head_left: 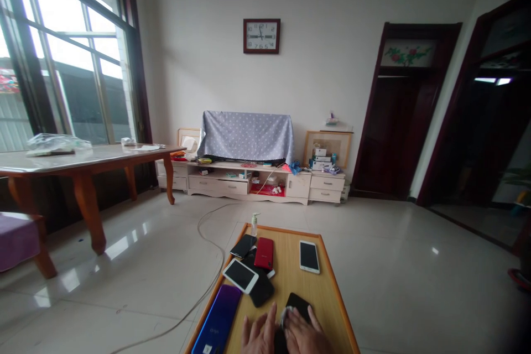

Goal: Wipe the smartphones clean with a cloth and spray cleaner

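A small whitish-grey cloth (285, 316) lies under the fingertips of my right hand (306, 333), which presses it down near a black phone (297, 304). The phone rests on the wooden table, partly covered by that hand. My left hand (260, 336) is beside it on the left, fingers apart and stretched forward. Between both hands a dark surface shows, too hidden to make out. Left of my hands lie a blue-purple phone (218, 321), a white phone (240, 275) with a dark screen, a red phone (264, 253) and a black phone (243, 245).
A clear pump bottle (254, 225) stands at the far end of the small table (286, 232). Another white phone (309, 257) lies by its right edge. A cable (199, 298) runs over the floor on the left. A low cabinet (219, 183) stands against the wall.
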The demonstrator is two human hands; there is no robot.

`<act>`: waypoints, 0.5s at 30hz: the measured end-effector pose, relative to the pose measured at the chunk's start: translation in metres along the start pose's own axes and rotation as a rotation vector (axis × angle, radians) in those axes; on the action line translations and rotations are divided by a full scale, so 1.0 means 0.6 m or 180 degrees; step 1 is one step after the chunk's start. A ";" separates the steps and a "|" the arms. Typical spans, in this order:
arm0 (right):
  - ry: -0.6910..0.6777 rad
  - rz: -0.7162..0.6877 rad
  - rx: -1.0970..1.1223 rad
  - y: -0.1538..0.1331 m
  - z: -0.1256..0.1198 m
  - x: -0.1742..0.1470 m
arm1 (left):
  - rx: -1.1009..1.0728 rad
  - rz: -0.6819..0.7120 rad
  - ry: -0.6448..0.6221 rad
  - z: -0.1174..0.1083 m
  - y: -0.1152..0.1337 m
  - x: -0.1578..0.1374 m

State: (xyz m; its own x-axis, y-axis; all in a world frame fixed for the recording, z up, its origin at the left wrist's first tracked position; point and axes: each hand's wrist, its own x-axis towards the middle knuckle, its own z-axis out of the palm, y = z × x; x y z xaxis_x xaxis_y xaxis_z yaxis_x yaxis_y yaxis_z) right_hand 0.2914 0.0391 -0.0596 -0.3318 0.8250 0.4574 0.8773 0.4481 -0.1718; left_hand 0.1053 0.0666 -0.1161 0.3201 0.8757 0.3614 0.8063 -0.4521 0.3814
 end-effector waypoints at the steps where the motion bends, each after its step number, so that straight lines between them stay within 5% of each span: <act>1: -0.0110 0.0109 0.0009 0.004 -0.011 0.007 | -0.0003 -0.0014 0.0056 0.004 -0.002 0.000; 5: -0.0175 0.0534 -0.0003 0.016 -0.038 0.030 | -0.0043 0.0185 0.0083 0.008 -0.008 -0.004; 9: -0.0093 0.0618 -0.0227 0.019 -0.018 0.029 | -0.0105 0.0140 0.0108 0.005 -0.010 -0.006; 15: -0.0016 -0.0418 -0.0448 0.009 0.070 -0.022 | -0.0178 -0.0001 -0.0120 -0.002 -0.007 0.000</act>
State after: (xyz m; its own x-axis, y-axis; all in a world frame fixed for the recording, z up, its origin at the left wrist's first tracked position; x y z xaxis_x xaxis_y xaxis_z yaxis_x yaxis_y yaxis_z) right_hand 0.2860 0.0451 -0.1035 -0.4480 0.7646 0.4633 0.8661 0.4996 0.0130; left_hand 0.1011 0.0682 -0.1171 0.3392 0.8812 0.3292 0.7777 -0.4596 0.4289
